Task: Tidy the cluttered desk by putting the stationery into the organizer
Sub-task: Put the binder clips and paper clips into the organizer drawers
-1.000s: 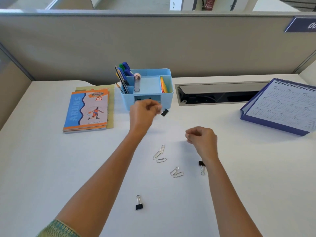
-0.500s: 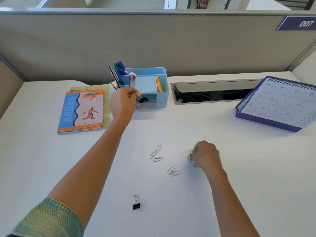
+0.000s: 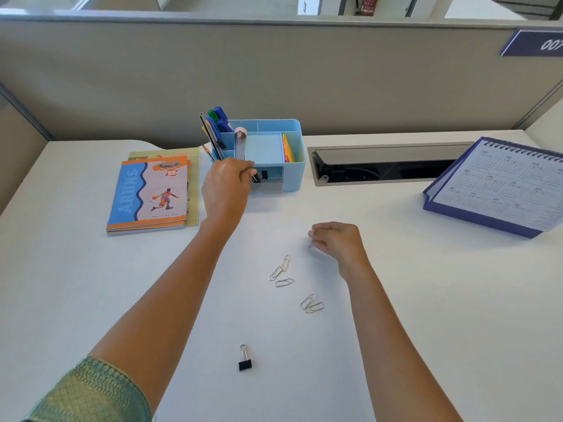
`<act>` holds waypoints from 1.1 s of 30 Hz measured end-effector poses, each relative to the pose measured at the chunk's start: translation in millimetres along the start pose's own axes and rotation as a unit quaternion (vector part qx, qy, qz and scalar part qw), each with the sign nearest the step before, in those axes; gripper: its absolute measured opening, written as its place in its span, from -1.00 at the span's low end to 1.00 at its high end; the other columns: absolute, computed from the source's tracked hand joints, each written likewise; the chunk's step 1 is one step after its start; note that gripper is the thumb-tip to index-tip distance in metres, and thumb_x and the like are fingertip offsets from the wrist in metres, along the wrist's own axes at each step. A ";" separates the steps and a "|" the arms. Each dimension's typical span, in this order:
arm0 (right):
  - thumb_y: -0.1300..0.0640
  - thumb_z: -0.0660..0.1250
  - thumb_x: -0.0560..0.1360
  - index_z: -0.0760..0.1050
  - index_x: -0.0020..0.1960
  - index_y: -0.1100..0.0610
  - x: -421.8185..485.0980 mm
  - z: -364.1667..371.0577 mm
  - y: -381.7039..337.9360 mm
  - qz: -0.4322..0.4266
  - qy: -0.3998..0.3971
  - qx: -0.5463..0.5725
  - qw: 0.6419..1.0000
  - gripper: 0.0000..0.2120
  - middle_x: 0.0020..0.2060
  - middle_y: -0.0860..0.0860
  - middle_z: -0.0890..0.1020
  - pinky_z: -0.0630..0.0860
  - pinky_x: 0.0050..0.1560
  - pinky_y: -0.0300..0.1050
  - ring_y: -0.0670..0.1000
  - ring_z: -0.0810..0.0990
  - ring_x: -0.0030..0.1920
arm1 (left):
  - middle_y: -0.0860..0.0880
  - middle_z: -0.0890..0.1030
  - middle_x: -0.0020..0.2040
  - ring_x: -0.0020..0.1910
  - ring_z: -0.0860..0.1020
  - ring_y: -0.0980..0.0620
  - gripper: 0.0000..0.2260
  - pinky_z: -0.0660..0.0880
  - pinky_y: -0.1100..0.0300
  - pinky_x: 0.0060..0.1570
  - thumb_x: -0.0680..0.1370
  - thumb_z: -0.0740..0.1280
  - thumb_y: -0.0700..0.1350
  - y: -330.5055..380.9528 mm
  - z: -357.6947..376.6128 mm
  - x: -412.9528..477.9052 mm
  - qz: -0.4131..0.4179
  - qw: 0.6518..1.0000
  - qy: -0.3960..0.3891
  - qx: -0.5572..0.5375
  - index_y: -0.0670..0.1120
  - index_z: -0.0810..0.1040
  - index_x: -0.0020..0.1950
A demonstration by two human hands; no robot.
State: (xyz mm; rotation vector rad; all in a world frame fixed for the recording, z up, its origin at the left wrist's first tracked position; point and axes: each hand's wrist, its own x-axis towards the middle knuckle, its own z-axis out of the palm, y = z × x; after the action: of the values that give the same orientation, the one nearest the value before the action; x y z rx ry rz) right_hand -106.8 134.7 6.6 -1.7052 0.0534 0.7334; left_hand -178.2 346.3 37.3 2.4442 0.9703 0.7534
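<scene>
The left hand [image 3: 227, 190] fingers [image 3: 248, 169] pinch a black binder clip [image 3: 262, 175] by its wire handle at the mouth of the organizer [image 3: 292, 178]'s low front slot, by the tabletop's far edge. Let go early, it may catch the lip and tumble out. The right hand [image 3: 335, 239] fingers are curled; holding what, I cannot tell. Paper clips [image 3: 281, 271] lie mid-tabletop. The notebook [image 3: 149, 196] reads "ARUNS"; the plaque [image 3: 533, 44], "007".
</scene>
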 end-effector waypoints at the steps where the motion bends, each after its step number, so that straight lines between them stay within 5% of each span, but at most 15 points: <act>1: 0.37 0.44 0.37 0.63 -0.10 0.28 0.0 2.8 -1.6 0.015 -0.017 0.073 0.997 -0.89 -0.18 0.13 0.66 0.60 0.07 -0.08 0.10 0.65 -0.10 | -0.06 0.68 0.09 0.05 0.58 -0.01 -0.79 0.47 0.20 -0.03 0.59 0.32 -0.07 2.0 -2.2 -6.5 0.005 0.999 0.005 -0.041 -0.06 0.65 0.16; 6: 0.47 0.34 0.40 0.59 -0.02 0.43 -3.3 27.3 -10.6 0.052 -0.071 0.277 0.957 -0.84 -0.12 0.24 0.67 0.63 0.02 -0.12 0.15 0.67 -0.08 | 0.05 0.69 -0.14 -0.27 0.59 0.21 -0.80 0.55 0.28 -0.12 0.46 0.47 0.03 20.3 5.2 -49.6 -0.049 0.969 -0.166 -0.177 -0.03 0.70 0.02; 9: 0.46 0.34 0.42 0.60 0.01 0.41 -8.3 42.3 -11.7 0.033 -0.081 0.265 0.960 -0.82 -0.07 0.26 0.68 0.63 0.00 -0.15 0.14 0.69 -0.06 | -0.05 0.70 -0.19 -0.23 0.68 0.08 -0.75 0.64 0.19 -0.12 0.45 0.50 -0.06 21.7 10.1 -55.0 -0.159 0.921 -0.241 -0.260 -0.13 0.68 0.07; 14: 0.47 0.33 0.44 0.62 -0.04 0.30 -17.6 52.6 -8.1 0.025 -0.070 0.228 0.971 -0.82 -0.11 0.18 0.69 0.62 0.02 -0.17 0.09 0.70 -0.08 | -0.12 0.70 -0.18 -0.20 0.69 -0.02 -0.82 0.65 0.08 -0.04 0.40 0.53 -0.15 18.4 2.5 -46.4 -0.204 0.910 -0.275 -0.233 -0.15 0.71 -0.02; 16: 0.39 0.39 0.44 0.62 0.04 0.23 -24.8 56.0 -2.5 0.005 -0.059 0.182 0.982 -0.80 -0.06 0.13 0.69 0.61 0.02 -0.21 0.04 0.69 -0.03 | -0.11 0.70 -0.20 -0.20 0.69 -0.04 -0.88 0.64 0.03 -0.01 0.41 0.52 -0.18 15.4 -1.0 -44.3 -0.200 0.919 -0.271 -0.206 -0.14 0.71 -0.08; 20: 0.23 0.44 0.41 0.67 0.02 0.04 -54.2 57.9 26.1 -0.110 -0.043 -0.087 0.989 -0.78 -0.14 -0.09 0.69 0.53 -0.03 -0.28 -0.13 0.63 -0.13 | -0.09 0.70 -0.25 -0.19 0.68 -0.09 -0.93 0.63 -0.03 -0.01 0.42 0.51 -0.20 8.6 -12.8 -33.4 -0.190 0.935 -0.205 -0.217 -0.06 0.69 -0.16; 22: 0.20 0.45 0.41 0.67 0.04 0.06 -76.9 57.5 48.4 -0.179 -0.121 -0.199 0.956 -0.79 -0.11 -0.11 0.67 0.48 -0.03 -0.35 -0.17 0.60 -0.11 | -0.05 0.69 -0.20 -0.18 0.67 -0.03 -0.90 0.62 0.06 0.00 0.43 0.51 -0.18 6.6 -21.1 -21.6 -0.163 0.950 -0.150 -0.219 -0.06 0.69 -0.07; 26: 0.01 0.41 0.43 0.58 0.20 0.00 -109.4 53.6 89.5 -0.311 -0.283 -0.395 0.817 -0.66 0.22 -0.08 0.53 0.24 0.25 -0.39 -0.11 0.35 0.26 | 0.00 0.69 -0.12 -0.19 0.61 0.14 -0.84 0.50 0.39 -0.13 0.49 0.46 -0.14 6.0 -32.8 7.3 -0.106 0.974 -0.029 -0.198 -0.07 0.69 0.06; 30: 0.11 0.25 0.54 0.56 0.20 0.03 -116.2 41.9 99.6 -0.374 -0.312 -0.454 0.747 -0.74 0.39 -0.07 0.38 0.49 0.12 -0.10 -0.06 0.22 0.38 | -0.05 0.69 -0.03 -0.11 0.58 0.06 -0.82 0.48 0.32 -0.08 0.54 0.38 -0.18 6.9 -25.3 19.9 -0.067 0.986 -0.025 -0.148 -0.09 0.67 0.12; 33: 0.29 0.13 0.54 0.56 0.18 0.11 -111.0 39.5 93.8 -0.407 -0.302 -0.500 0.702 -0.68 0.31 0.00 0.45 0.47 -0.01 -0.11 0.02 0.30 0.32 | -0.07 0.69 0.02 -0.13 0.55 0.09 -0.81 0.48 0.30 -0.07 0.58 0.33 -0.17 8.1 -12.0 18.7 -0.030 0.994 -0.050 -0.088 -0.09 0.66 0.15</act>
State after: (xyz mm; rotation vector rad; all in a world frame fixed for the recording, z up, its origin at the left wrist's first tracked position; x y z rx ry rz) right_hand -251.5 105.4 -23.2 -2.0524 -1.7497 0.5948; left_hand -170.1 356.2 57.2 2.2684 0.8963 0.6592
